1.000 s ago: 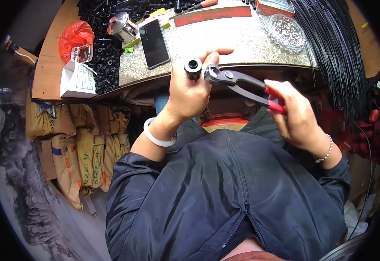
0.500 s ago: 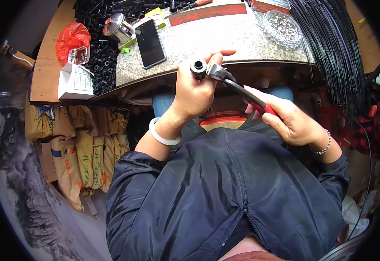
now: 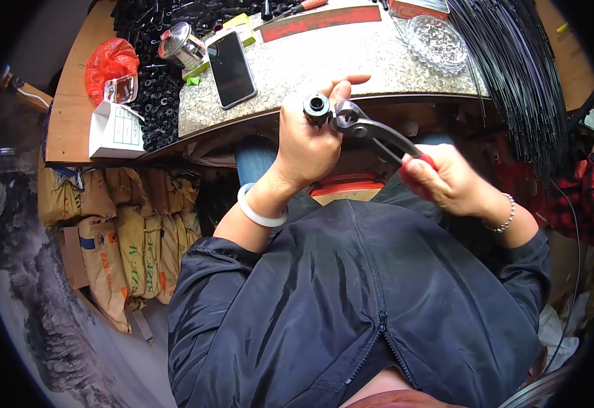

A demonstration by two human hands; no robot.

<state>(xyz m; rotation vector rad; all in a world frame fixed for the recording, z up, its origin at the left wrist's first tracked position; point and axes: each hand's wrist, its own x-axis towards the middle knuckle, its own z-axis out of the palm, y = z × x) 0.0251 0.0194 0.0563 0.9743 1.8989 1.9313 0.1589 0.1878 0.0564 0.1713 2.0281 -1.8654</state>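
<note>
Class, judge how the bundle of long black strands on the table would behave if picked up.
The black strands would likely sag, since their ends droop off the table. They may splay or shed pieces, as the strands fan apart and no tie shows. Single strands are probably light and bendy, being so thin.

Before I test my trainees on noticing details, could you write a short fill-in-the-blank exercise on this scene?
1. The right hand holds pliers with ____-coloured grips.
2. The left hand holds a tubular part coloured ____.
3. The bangle on the left wrist is coloured ____.
4. In the picture, the phone lies to the ____ of the clear dish.

Missing words: red; black; white; left.
</note>
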